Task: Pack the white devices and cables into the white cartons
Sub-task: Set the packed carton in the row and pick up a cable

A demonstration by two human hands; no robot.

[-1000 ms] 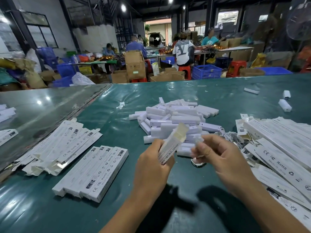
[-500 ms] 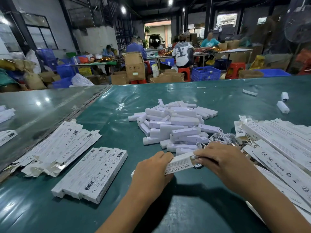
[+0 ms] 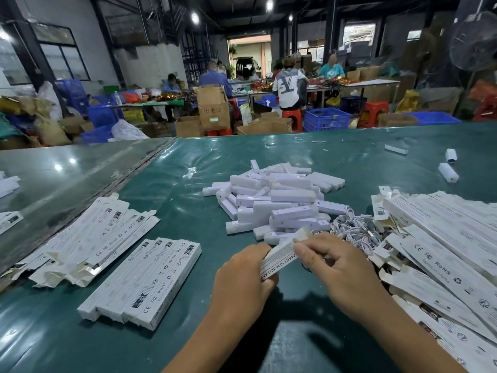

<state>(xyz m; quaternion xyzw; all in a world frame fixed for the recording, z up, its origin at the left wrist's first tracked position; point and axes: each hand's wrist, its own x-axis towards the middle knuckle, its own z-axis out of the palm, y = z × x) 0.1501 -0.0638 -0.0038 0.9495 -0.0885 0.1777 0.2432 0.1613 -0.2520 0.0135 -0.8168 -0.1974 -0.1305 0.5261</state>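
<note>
A long white carton (image 3: 279,255) slants up to the right just above the green table. My left hand (image 3: 242,284) grips its lower end. My right hand (image 3: 336,267) pinches its upper end near the open flap. A heap of white devices (image 3: 279,203) lies right behind the carton. A tangle of white cables (image 3: 355,228) sits to the right of the heap. Flat white cartons (image 3: 441,254) lie fanned out at the right.
A neat row of closed cartons (image 3: 145,284) lies at the front left, with a looser pile of cartons (image 3: 88,238) behind it. Loose devices (image 3: 447,172) lie at the far right. The green table (image 3: 188,219) meets a glossy grey table (image 3: 53,184) on the left.
The carton came down from a steep upright tilt to a low slant over the table. My right hand moved onto its upper end, and both hands now hold it.
</note>
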